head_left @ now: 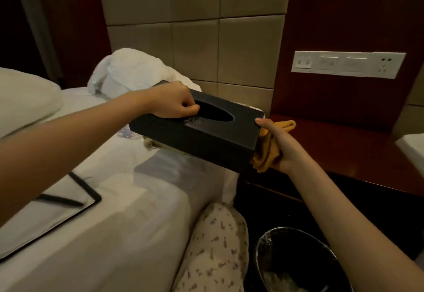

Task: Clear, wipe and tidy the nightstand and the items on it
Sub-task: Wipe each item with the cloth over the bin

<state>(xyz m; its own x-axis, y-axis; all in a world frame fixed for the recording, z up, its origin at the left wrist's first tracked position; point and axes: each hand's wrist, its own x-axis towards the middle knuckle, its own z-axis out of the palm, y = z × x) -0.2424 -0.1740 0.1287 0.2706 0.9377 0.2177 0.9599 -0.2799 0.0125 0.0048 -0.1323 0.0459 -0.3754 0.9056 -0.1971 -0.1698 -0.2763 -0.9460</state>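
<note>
Tissue box (197, 131) lengthwise between both hands, slot up

My left hand's (174, 102) fingertips vanish into the box (202, 134) slot. The cloth (267, 154) is half hidden behind the box. The bin (296, 262), lower right, is cut off by the frame's bottom edge.

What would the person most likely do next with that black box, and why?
Probably rub the yellow cloth along the end of the black tissue box: the right hand presses it there, while the left hand steadies the box above the bed.
</note>
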